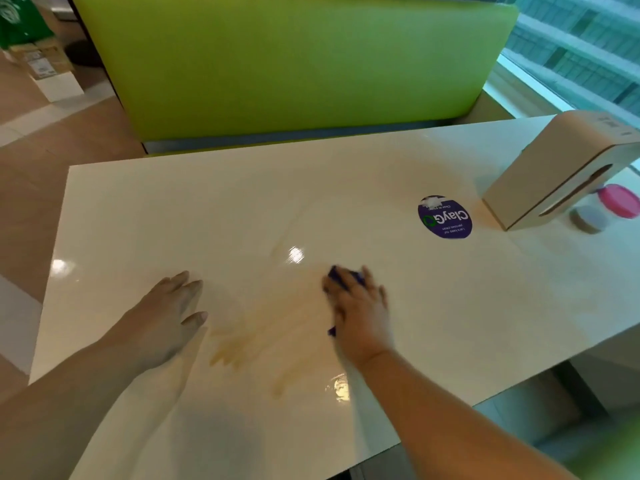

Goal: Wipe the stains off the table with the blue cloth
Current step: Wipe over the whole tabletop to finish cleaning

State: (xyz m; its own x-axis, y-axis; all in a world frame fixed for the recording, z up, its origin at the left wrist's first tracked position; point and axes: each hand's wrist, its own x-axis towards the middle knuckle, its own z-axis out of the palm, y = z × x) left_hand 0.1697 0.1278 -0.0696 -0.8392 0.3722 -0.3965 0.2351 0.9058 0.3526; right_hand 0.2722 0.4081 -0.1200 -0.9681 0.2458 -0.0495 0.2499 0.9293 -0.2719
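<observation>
Blue cloth (341,277) lies on the table (207,209), near the middle and towards the near edge, almost wholly covered by the right hand (358,306). Only a dark blue fold shows past the fingertips on the far side, and a small corner shows by the thumb. That hand lies flat on the cloth with fingers spread and fairly straight, pressing down rather than clutching; it is blurred.

Just left of the cloth a pale brown stain (249,337) is smeared in streaks over the glossy white top, reaching towards the near edge. The left hand (169,317) rests palm down on the table at the stain's left side, fingers straight and relaxed, holding nothing.

Far right on the table is a round purple sticker (445,217). Beside it, further right, a beige box (554,171) stands tilted. A pink lid (620,200) and a small grey lid (588,218) lie close behind the box at the right edge. A green bench (294,64) stands beyond the far side of the table.
</observation>
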